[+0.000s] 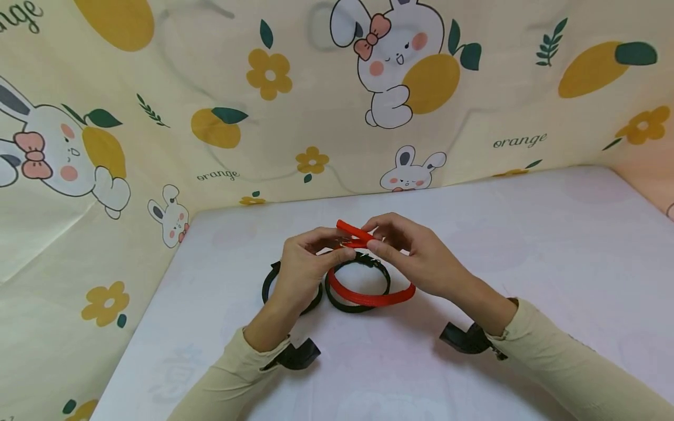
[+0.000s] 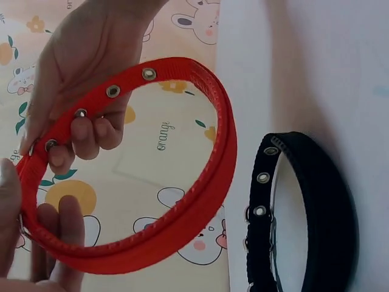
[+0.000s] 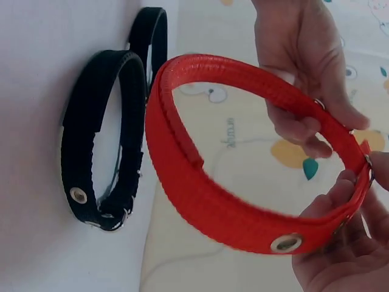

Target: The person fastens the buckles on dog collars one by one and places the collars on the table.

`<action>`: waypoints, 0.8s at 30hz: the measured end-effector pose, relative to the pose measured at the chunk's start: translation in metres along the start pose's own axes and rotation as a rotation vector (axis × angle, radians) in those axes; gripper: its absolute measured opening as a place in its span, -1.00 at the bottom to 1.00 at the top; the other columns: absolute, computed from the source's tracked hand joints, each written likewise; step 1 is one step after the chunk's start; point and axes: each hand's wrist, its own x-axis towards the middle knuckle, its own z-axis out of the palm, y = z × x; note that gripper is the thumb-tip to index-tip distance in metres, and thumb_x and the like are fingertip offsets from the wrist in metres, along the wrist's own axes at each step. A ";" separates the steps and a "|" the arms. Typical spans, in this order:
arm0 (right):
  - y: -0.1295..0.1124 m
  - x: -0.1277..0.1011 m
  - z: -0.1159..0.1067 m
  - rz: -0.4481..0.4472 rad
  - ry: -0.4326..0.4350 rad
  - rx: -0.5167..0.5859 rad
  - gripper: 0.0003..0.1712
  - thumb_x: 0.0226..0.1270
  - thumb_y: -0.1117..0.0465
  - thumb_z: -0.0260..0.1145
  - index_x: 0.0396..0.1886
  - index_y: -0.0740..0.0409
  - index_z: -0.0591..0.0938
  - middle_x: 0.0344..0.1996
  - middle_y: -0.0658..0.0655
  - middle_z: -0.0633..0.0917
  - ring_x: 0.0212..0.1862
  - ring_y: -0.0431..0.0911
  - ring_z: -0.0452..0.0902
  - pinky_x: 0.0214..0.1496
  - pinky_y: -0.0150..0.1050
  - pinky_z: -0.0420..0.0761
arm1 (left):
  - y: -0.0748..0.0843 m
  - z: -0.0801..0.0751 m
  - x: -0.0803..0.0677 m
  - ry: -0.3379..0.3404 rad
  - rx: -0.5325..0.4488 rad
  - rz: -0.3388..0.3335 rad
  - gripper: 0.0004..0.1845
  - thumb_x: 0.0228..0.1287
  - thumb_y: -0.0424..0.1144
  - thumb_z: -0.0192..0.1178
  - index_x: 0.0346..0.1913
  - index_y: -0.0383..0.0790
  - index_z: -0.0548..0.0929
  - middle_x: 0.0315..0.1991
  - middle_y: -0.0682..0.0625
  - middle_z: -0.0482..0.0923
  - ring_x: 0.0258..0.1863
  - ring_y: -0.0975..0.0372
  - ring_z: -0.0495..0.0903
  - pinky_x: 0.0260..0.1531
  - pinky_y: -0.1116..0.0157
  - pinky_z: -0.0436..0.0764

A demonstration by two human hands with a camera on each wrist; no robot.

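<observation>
Between both hands, raised over the table, is a red collar [image 1: 371,300] bent into a loop, with metal eyelets along its strap. My left hand [image 1: 308,263] pinches the collar near its metal buckle [image 2: 24,226]. With thumb and fingers, my right hand [image 1: 416,254] grips the eyelet end of the strap, whose red tip stands out above the fingers. The buckle is partly covered by fingers in the left wrist view. One black collar [image 1: 350,309] lies under the red one, and a second black collar [image 1: 265,289] is partly hidden behind my left hand.
A white tabletop [image 1: 526,245] carries the black collars, both closed in loops. Behind and to the left hangs a cream cloth [image 1: 326,123] printed with rabbits and oranges. Black straps [image 1: 299,354] are worn on both wrists over beige sleeves.
</observation>
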 end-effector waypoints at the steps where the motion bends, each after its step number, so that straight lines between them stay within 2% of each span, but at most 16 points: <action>1: 0.000 0.000 -0.001 0.004 0.003 -0.016 -0.70 0.44 0.11 0.29 0.12 -0.09 0.57 -0.24 -0.01 0.69 -0.27 -0.08 0.61 -0.23 -0.28 0.57 | 0.000 0.000 0.000 -0.006 0.006 -0.016 -0.64 0.05 -0.47 0.46 -0.03 -0.28 0.73 -0.28 0.03 0.73 -0.17 0.18 0.65 -0.25 0.37 0.66; 5: 0.001 0.001 -0.003 0.000 0.003 -0.023 -0.70 0.45 0.13 0.28 0.13 -0.07 0.58 -0.16 -0.01 0.69 -0.26 -0.06 0.59 -0.23 -0.30 0.58 | 0.001 -0.001 0.001 -0.029 0.021 -0.080 -0.62 0.03 -0.45 0.49 -0.03 -0.24 0.70 -0.23 -0.06 0.71 -0.17 0.15 0.67 -0.15 0.30 0.71; 7: 0.001 0.002 -0.004 -0.002 0.000 -0.011 -0.71 0.45 0.14 0.28 0.12 -0.06 0.58 -0.14 0.00 0.68 -0.26 -0.02 0.58 -0.24 -0.30 0.58 | 0.000 -0.001 0.002 -0.040 0.025 -0.084 -0.65 0.03 -0.45 0.49 -0.07 -0.27 0.72 -0.25 -0.08 0.70 -0.17 0.13 0.67 -0.13 0.27 0.72; 11: 0.000 0.001 -0.005 -0.007 -0.004 0.034 -0.72 0.45 0.15 0.28 0.11 -0.07 0.60 -0.10 -0.01 0.69 -0.18 0.01 0.62 -0.15 -0.26 0.61 | -0.001 0.000 0.001 -0.055 0.007 -0.036 -0.69 0.04 -0.46 0.48 -0.10 -0.30 0.74 -0.33 -0.01 0.69 -0.18 0.12 0.64 -0.14 0.26 0.70; 15: -0.002 0.000 -0.005 -0.009 -0.006 0.069 -0.73 0.44 0.14 0.29 0.09 -0.12 0.63 -0.06 -0.06 0.68 -0.14 0.01 0.62 -0.10 -0.24 0.60 | -0.001 0.001 -0.001 -0.081 -0.016 0.036 -0.69 0.02 -0.49 0.48 -0.11 -0.36 0.74 -0.32 0.02 0.71 -0.16 0.12 0.65 -0.08 0.27 0.69; 19: -0.004 -0.001 -0.005 -0.047 0.023 0.025 -0.76 0.41 0.14 0.33 0.03 -0.17 0.67 -0.14 -0.10 0.65 -0.25 -0.07 0.55 -0.26 -0.27 0.57 | 0.000 0.001 -0.003 -0.073 -0.001 0.085 -0.69 0.01 -0.49 0.49 -0.12 -0.37 0.74 -0.28 -0.04 0.73 -0.16 0.13 0.68 -0.02 0.28 0.67; 24: -0.004 -0.002 -0.009 -0.122 0.059 -0.041 -0.75 0.37 0.20 0.36 0.00 -0.18 0.70 -0.24 -0.09 0.58 -0.31 -0.12 0.46 -0.34 -0.31 0.52 | 0.000 0.000 -0.003 -0.066 -0.008 0.089 -0.68 0.05 -0.50 0.45 -0.07 -0.35 0.74 -0.19 -0.15 0.73 -0.12 0.12 0.68 -0.07 0.26 0.71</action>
